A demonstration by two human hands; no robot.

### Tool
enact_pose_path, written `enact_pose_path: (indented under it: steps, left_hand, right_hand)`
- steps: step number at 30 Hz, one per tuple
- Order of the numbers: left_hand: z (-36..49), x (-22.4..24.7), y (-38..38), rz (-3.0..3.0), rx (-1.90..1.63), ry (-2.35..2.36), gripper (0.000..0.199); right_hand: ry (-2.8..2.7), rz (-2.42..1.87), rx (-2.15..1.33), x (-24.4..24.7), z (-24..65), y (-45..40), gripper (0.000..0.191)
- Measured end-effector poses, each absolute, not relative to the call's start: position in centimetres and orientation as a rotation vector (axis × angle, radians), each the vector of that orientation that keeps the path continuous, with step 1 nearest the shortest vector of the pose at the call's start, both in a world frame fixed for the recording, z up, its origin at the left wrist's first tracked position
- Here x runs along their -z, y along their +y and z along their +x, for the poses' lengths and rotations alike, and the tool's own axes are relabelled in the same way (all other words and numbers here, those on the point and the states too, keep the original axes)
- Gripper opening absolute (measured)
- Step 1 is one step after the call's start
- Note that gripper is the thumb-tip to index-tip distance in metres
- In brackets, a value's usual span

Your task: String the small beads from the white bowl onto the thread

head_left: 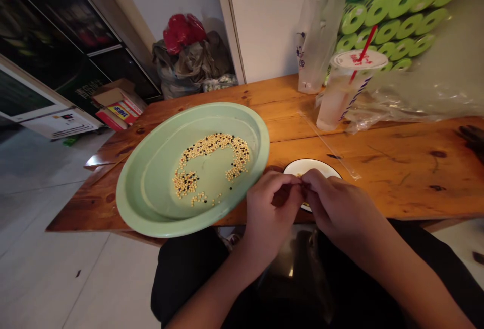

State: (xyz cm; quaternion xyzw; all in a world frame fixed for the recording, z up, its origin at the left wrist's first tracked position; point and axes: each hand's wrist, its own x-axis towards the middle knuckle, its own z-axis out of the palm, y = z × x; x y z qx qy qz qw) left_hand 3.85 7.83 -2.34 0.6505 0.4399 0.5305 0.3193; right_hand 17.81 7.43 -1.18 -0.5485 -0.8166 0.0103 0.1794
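My left hand [270, 205] and my right hand [333, 198] meet at their fingertips over a small white dish [317, 166] with a dark rim. Both are closed in a pinch; whatever lies between the fingers is too small and hidden to name. A few yellowish bits show in the dish under my fingers, which cover much of it. Left of my hands stands a wide pale green basin [151, 178]. Inside it, yellow and black beads or beans [215, 142] lie in a curved band, with a denser clump at the lower left and several strays.
A lidded plastic cup [335, 100] with a red straw stands on the wooden table [397, 183], beside a clear plastic bag [308, 52]. Behind are green-wrapped rolls [389, 31]. Bundled bags [192, 62] and an opened box [121, 105] sit beyond the table.
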Motion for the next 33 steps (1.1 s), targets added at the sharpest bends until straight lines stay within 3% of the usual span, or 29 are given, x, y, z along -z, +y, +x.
enact_pose_path:
  steps: [13,23,33]
  left_hand:
    - [3.8,2.6,7.9,1.977,-1.402,1.229,0.016]
    - [2.7,0.4,6.8,1.291,-1.415,1.026,0.007]
    - [2.2,0.2,6.5,1.094,-1.418,0.887,0.012]
  right_hand:
    - [-2.243,-1.344,-0.352,1.7,18.7,8.4,0.016]
    - [-1.998,-1.185,-0.453,-0.6,17.8,6.8,0.017]
    - [-1.878,-1.111,-0.407,-0.6,17.2,6.0,0.016]
